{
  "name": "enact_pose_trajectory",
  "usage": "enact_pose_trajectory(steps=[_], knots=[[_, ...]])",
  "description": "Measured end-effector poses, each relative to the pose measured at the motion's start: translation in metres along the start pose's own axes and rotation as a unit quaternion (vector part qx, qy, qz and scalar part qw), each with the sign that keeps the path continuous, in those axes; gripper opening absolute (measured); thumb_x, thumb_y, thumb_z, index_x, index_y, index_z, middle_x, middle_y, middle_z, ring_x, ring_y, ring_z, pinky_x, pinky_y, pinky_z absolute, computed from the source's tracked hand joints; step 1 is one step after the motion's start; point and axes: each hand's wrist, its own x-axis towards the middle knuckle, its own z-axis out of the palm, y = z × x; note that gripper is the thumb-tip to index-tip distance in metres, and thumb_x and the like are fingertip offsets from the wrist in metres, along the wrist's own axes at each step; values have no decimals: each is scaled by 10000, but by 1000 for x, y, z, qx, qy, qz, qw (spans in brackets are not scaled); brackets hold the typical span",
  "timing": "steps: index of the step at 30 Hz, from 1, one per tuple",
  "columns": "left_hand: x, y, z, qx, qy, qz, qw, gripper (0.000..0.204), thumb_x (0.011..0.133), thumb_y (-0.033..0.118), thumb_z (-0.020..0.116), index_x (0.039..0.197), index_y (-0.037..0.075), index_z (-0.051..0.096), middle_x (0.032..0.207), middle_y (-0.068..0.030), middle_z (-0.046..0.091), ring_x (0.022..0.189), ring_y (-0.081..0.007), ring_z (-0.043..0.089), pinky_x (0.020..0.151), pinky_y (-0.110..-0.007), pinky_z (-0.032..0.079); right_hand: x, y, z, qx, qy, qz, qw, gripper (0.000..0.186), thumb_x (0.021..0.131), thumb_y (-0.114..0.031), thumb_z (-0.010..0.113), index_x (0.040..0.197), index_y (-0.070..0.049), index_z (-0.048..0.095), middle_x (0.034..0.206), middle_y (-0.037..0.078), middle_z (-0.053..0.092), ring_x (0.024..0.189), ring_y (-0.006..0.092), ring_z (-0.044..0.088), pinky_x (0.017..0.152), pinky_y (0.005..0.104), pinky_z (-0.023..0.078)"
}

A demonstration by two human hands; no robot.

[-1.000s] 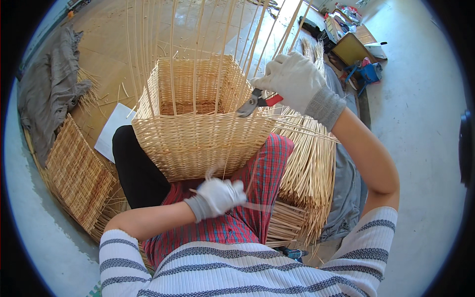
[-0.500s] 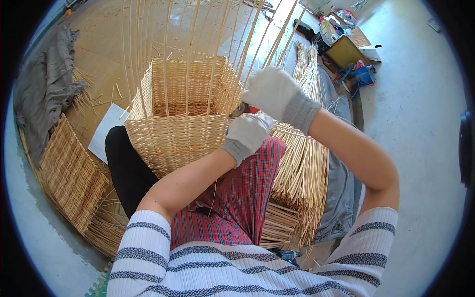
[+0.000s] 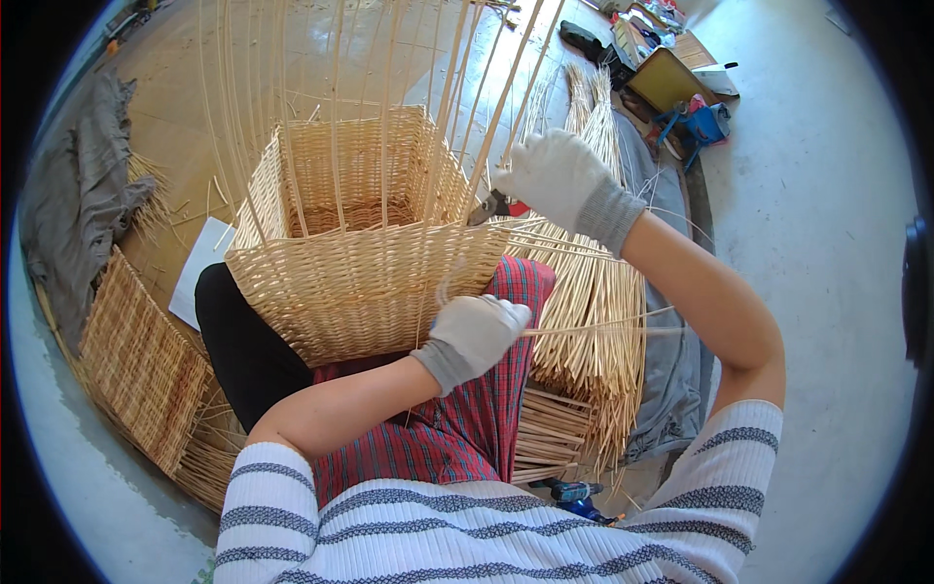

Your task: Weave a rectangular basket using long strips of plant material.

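Observation:
A woven wicker basket [image 3: 360, 297], square and hollow, rests tilted against my knees, with tall upright stakes [image 3: 385, 107] rising from its rim. My right hand [image 3: 562, 177], in a white-grey glove, is closed around red-handled pruning shears [image 3: 489, 207]; their metal jaws sit at the basket's right corner. Lower down, in front of the basket's near wall, my gloved left hand [image 3: 479, 333] is closed on thin wicker strands [image 3: 608, 331], which trail off to the right. Its fingertips are partly blurred. Other strands stick out rightward from the basket's corner beneath the shears.
Bundled wicker rods [image 3: 589, 331] lie to the right on a grey cloth [image 3: 657, 389]. A woven panel [image 3: 146, 360] leans at the left, near a white sheet [image 3: 199, 273]. Behind are a blue stool [image 3: 700, 127] and a yellowish box [image 3: 671, 80]. A power tool [image 3: 579, 498] lies close to me.
My left hand has moved down from the basket's corner, away from the shears, drawing wicker strands with it. My right hand stays near the corner with the shears. The view has shifted slightly.

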Motion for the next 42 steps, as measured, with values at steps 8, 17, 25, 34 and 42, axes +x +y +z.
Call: enact_pose_trajectory(steps=[8,17,25,34,42], knots=[[-4,-42,-22,145,21,-216,965,700,914,70,528,1568,253,360,1520,-192,434,726,-229,722,530,-356,572,-36,48,37,-100,44,-23,994,247,900,-193,653,1124,-291,690,957,-9,640,969,171,662,766,317,533],[8,-48,5,139,-47,-263,954,780,912,53,509,1611,267,237,1577,-301,322,618,-246,704,503,-372,567,-19,33,48,-72,93,-43,992,174,877,-181,661,1043,-229,677,884,-45,634,959,146,651,797,298,518],[17,-55,6,119,-51,-239,962,757,913,44,511,1587,301,277,1540,-272,391,599,-243,691,503,-365,568,-52,56,60,32,97,-36,994,297,823,-162,735,1114,-221,722,856,-1,636,889,174,660,744,343,530],[66,-115,-34,148,-15,-230,962,678,918,62,539,1524,322,384,1360,-149,522,676,-249,716,533,-382,588,-127,-15,231,673,392,388,493,314,954,-221,693,1197,-41,610,786,-34,566,640,58,521,572,219,407],[61,-177,-99,-17,291,-254,922,558,903,-54,566,1395,210,555,1359,-127,519,1110,-322,620,916,-419,530,-148,-247,472,618,4,656,432,855,585,-312,903,1314,-23,561,1166,173,683,1092,312,656,980,390,499]])
